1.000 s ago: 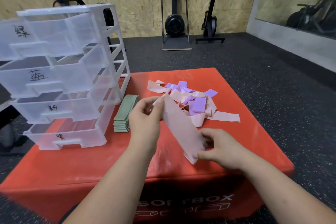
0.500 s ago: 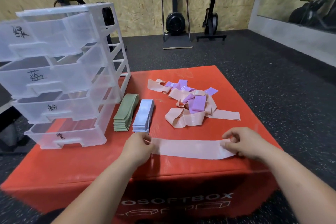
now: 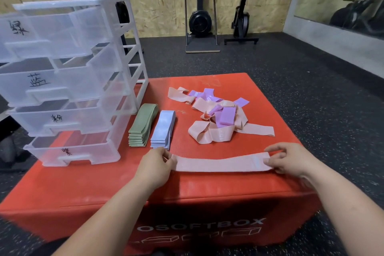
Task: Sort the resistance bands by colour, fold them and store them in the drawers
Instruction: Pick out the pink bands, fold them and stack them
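A pink resistance band (image 3: 220,164) lies stretched flat along the front of the red soft box (image 3: 104,189). My left hand (image 3: 156,167) pinches its left end and my right hand (image 3: 291,162) pinches its right end. Behind it sit a folded green stack (image 3: 142,125) and a folded blue stack (image 3: 163,130). A loose heap of pink bands (image 3: 209,134) mixed with purple bands (image 3: 227,117) lies at the middle right. The clear drawer unit (image 3: 68,81) stands at the left with all its drawers pulled out and hand-written labels on their fronts.
The red box ends in a front edge just below my hands. Black rubber floor (image 3: 311,89) surrounds it. Exercise machines (image 3: 200,21) stand against the wooden back wall. A mirror panel runs along the right wall.
The pink band was held up at a slant a second ago. It has come down flat on the box, pulled straight between my hands, which have moved apart.
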Demonstrator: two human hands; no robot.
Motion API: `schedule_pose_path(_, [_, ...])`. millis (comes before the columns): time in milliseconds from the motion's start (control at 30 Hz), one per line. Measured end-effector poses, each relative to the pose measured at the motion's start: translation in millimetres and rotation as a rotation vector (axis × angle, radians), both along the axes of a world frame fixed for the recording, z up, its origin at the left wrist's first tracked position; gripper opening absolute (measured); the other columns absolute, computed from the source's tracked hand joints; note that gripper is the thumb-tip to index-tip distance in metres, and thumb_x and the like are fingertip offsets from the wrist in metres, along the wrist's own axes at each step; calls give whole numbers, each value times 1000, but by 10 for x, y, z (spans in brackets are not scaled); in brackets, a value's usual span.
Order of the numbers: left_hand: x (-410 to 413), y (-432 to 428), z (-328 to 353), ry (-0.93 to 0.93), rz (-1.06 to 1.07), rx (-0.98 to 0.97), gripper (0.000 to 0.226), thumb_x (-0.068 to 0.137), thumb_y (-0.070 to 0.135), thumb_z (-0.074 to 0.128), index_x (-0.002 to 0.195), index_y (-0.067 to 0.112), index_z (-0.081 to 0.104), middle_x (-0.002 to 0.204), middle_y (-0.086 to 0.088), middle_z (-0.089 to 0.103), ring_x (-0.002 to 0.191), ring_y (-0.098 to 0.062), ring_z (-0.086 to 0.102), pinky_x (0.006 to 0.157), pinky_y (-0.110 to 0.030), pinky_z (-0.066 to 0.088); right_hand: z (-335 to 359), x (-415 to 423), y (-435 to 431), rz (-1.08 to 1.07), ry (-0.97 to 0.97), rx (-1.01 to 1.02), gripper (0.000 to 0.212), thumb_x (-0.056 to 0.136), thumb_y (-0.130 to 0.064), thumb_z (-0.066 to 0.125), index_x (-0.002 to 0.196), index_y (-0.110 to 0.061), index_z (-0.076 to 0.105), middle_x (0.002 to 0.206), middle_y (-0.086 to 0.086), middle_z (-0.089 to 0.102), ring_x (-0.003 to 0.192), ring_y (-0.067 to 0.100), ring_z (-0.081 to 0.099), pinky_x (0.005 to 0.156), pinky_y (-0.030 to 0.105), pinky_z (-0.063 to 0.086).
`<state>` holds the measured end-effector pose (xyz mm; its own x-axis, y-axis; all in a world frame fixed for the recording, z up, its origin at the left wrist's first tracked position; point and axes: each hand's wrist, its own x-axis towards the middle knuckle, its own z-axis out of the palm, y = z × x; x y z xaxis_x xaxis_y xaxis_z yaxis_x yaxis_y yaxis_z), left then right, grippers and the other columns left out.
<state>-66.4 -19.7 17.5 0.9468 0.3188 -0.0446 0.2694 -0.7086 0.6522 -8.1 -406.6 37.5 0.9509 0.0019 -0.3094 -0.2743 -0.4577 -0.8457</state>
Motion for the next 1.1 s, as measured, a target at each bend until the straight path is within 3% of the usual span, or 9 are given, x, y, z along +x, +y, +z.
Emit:
schedule_pose_path(133, [-15,-6,21,6,-44,196,19,97,41,63,86,25,64,80,7,71,82,-21,66,70,-34,50,-17,3,-18,21,23,-72,34,79,-2,88,107,-13,72,73,11,76,63,18,65,59,31,54])
schedule_pose_path(233, [-54,-16,52,19,-82,385,16,95,41,60,95,25,60,92,3,66,90,-26,63,71,-36,50,-52,-8,27,79,-58,-368,38,70,-15,95,100,-23,73,71,1,75,61,14,66,64,32,52])
schedule_pose_path(333, [-29,-20,131,2,-95,407,22,94,40,63,108,25,56,98,3,63,94,-25,62,71,-36,45,40,13,112,100,-150,-539,39,67,-26,96,98,-31,72,80,-6,70,73,12,66,60,27,42])
schedule_pose_path(467, [70,-43,239,-131,-54,364,16,92,37,67,103,29,58,96,5,64,88,-22,62,67,-35,46,136,123,253,113,-265,-564,32,76,-34,90,102,-34,72,86,-10,68,80,9,65,68,28,46])
schedule_pose_path(600, [194,-195,240,-200,-138,263,7,93,33,70,99,32,66,86,12,66,84,-14,61,75,-36,54,109,228,548,208,-374,-557,22,87,-39,80,107,-41,71,106,-10,70,93,12,65,89,34,52])
schedule_pose_path(767, [415,-470,180,-271,-252,192,19,91,25,69,110,30,71,101,12,70,90,-15,64,82,-37,54,-70,245,1027,500,-519,-641,43,96,-49,65,138,-44,60,142,-13,51,137,18,42,115,38,37])
schedule_pose_path(867, [540,-572,145,-277,-267,194,25,92,26,69,117,30,70,109,10,69,97,-17,65,85,-35,52,-140,212,1254,581,-513,-740,58,98,-61,55,152,-44,45,159,-11,36,148,19,26,117,43,34])
schedule_pose_path(1000, [643,-618,108,-284,-261,153,22,97,32,66,119,30,72,110,11,73,98,-13,67,87,-34,53,-198,297,1334,571,-533,-811,60,101,-59,49,153,-30,46,158,-11,41,146,20,31,116,43,36])
schedule_pose_path(1100, [702,-599,177,-327,-217,-51,18,100,27,67,116,27,75,100,17,75,90,0,68,79,-13,48,-83,382,1333,488,-752,-515,37,99,-39,62,133,-24,68,136,-11,64,132,14,51,111,39,44])
